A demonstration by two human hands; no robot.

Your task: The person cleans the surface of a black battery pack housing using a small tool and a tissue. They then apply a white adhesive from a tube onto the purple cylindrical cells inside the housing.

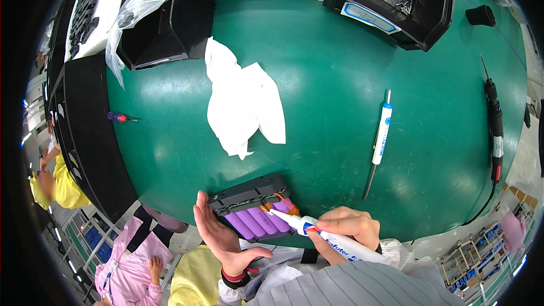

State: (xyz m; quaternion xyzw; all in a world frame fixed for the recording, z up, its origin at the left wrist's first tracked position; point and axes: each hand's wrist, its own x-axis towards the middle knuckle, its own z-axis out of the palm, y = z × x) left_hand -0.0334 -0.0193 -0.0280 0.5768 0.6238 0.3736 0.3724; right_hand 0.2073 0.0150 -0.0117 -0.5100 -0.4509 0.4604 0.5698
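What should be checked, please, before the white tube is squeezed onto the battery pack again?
1. Pack steadied: ok. The left hand rests flat against the left side of the battery pack.
2. Tube gripped: ok. The right hand is closed around the white tube.
3. Nozzle placement: ok. Its tip sits by the orange wire over the purple cells.
4. Bead already laid: cannot tell, too small to see.
5. Wipe at hand: ok. The white cloth lies on the green mat beyond the pack.
6. Spare tube: ok, lying apart to the right.
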